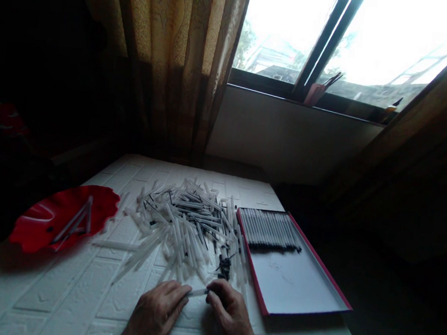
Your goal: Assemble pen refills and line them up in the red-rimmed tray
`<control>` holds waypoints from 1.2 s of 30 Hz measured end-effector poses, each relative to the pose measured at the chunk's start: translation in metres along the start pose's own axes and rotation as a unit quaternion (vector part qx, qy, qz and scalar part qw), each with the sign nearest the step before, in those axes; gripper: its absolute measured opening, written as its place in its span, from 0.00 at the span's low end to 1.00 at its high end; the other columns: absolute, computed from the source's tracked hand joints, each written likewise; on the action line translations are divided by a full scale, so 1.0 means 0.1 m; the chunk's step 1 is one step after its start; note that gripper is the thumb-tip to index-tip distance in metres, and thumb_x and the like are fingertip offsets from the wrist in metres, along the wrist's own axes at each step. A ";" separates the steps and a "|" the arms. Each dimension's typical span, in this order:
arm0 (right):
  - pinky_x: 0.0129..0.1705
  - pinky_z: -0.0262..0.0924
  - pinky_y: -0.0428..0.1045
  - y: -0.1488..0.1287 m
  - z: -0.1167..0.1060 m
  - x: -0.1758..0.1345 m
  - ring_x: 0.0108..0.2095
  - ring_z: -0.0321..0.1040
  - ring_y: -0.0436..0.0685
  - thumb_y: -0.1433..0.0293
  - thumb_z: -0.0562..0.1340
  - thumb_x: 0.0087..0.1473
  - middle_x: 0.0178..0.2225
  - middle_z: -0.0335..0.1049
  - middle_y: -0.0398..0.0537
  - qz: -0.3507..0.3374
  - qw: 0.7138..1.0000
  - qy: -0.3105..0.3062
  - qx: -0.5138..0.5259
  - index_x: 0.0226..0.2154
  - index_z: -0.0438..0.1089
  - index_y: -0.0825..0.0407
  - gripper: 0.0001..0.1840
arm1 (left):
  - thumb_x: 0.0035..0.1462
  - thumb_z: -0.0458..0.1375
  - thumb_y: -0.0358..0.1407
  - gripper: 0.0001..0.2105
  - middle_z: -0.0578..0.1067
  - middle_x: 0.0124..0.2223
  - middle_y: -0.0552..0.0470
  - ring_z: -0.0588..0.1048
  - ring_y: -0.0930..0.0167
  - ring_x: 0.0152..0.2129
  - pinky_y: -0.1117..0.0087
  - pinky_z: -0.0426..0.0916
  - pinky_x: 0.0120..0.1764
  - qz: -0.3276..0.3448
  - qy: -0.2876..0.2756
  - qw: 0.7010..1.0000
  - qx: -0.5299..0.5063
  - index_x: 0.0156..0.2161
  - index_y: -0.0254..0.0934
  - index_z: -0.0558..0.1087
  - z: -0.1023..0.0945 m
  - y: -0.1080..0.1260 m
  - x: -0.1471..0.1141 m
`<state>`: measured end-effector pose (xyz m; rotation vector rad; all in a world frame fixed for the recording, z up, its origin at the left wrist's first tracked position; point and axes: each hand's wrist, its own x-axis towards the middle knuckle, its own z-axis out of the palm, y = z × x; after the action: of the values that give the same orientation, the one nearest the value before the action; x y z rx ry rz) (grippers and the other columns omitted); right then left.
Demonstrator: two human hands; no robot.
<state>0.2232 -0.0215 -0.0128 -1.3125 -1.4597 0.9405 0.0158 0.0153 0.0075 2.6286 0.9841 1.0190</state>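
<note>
Near the table's front edge, my left hand is closed around one end of a translucent pen. My right hand pinches the pen's other end, where a small dark piece shows between thumb and finger. Just beyond my right hand lies a small heap of black pen caps or tips; which they are, I cannot tell. A large loose pile of clear pen barrels spreads ahead of my hands, with dark-filled refills among them at the back.
To the right, a shallow red-edged box holds a row of pens with dark ends toward me. At left stands a red scalloped dish with several pens in it. The white brick-patterned table ends before a curtained window.
</note>
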 end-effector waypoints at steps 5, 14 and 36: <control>0.30 0.58 0.45 -0.02 -0.01 0.01 0.27 0.65 0.52 0.63 0.58 0.58 0.24 0.68 0.43 0.013 1.000 -0.002 -0.004 0.30 0.69 0.52 0.10 | 0.69 0.40 0.42 0.19 0.80 0.33 0.51 0.80 0.70 0.29 0.73 0.76 0.31 0.003 -0.001 1.000 0.002 0.43 0.41 0.73 0.00 -0.02 0.00; 0.26 0.57 0.45 0.01 -0.01 0.03 0.24 0.63 0.51 0.55 0.62 0.54 0.24 0.67 0.42 0.052 0.994 0.024 0.089 0.30 0.69 0.52 0.16 | 0.67 0.46 0.42 0.14 0.80 0.35 0.52 0.80 0.71 0.30 0.74 0.76 0.33 -0.013 0.031 0.999 0.001 0.44 0.42 0.74 -0.01 -0.02 -0.01; 0.26 0.57 0.45 0.04 -0.32 -0.24 0.25 0.72 0.56 0.69 0.53 0.59 0.26 0.74 0.44 -0.105 0.948 -0.033 -0.298 0.39 0.67 0.46 0.08 | 0.65 0.48 0.35 0.11 0.78 0.39 0.50 0.78 0.67 0.36 0.69 0.74 0.37 -0.001 -0.038 0.997 0.070 0.46 0.42 0.72 -0.15 -0.19 0.19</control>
<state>0.2552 -0.0461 -0.0109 -1.5115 -1.9865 0.4103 0.0068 0.0403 0.0223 2.7548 1.0772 0.8725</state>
